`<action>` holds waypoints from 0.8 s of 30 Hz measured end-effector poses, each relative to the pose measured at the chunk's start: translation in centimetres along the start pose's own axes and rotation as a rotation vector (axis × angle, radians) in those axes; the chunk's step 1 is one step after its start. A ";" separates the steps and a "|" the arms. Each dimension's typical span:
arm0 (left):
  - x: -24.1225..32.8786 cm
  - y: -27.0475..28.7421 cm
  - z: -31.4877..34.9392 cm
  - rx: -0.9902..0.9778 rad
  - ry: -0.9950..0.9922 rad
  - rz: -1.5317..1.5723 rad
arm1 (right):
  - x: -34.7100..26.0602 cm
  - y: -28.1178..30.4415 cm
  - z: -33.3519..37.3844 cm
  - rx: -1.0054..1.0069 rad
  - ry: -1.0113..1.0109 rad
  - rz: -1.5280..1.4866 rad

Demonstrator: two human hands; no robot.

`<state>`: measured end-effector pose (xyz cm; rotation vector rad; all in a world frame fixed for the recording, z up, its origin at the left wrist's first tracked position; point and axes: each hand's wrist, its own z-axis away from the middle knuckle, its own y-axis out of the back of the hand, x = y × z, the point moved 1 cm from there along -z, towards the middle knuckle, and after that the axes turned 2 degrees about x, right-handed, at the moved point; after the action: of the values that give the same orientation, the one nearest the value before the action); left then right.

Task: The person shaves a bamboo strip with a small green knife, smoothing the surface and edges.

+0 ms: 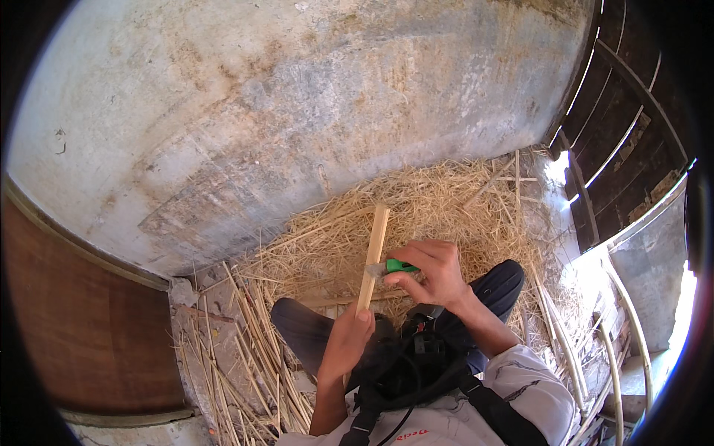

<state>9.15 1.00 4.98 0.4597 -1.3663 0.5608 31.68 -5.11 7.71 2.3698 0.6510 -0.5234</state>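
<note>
A pale, straight strip of split wood or bamboo [378, 232] points away from me over my lap. My left hand [348, 342] is closed around its near end, thumb on top. In my right hand [433, 271] is a knife with a green handle [400, 265], gripped between thumb and curled fingers. Its short, wide grey blade [375, 270] lies against the strip about midway along. How deep the edge sits in the wood is too small to tell.
Straw-like shavings [439, 193] cover the floor ahead, up to a stained wall [335, 97]. Long thin sticks [260, 357] lie at my left, with thicker poles [610, 349] at right. A brown wooden panel [89, 312] stands far left, dark planks [632, 126] upper right. My crossed legs [498, 290] frame the work.
</note>
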 end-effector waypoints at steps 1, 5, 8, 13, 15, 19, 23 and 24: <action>0.1 -0.2 0.0 0.011 -0.025 -0.006 | -0.1 0.1 0.0 -0.007 -0.008 0.013; -0.5 -0.6 -0.1 0.109 -0.080 -0.015 | -0.1 0.0 0.4 -0.036 0.001 0.018; 0.1 -0.6 -0.3 0.127 -0.111 -0.102 | -0.1 0.0 0.8 -0.053 0.008 0.011; 1.1 -1.1 -0.4 0.139 -0.130 -0.209 | -0.1 0.1 0.7 -0.034 0.030 0.027; 1.5 -1.1 -0.3 0.161 -0.108 -0.275 | -0.3 0.3 0.5 -0.030 0.037 0.069; 1.5 -1.4 0.0 0.209 -0.077 -0.368 | -0.3 0.4 0.5 -0.005 0.075 0.148; 1.5 -1.2 0.1 0.187 -0.008 -0.420 | -0.4 0.7 0.3 -0.005 0.080 0.198; 1.5 -1.2 0.0 0.189 -0.016 -0.414 | -0.3 0.8 0.3 -0.010 0.082 0.208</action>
<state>10.00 0.20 6.44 0.8779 -1.1921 0.3445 31.83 -5.92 8.03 2.4247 0.4344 -0.3332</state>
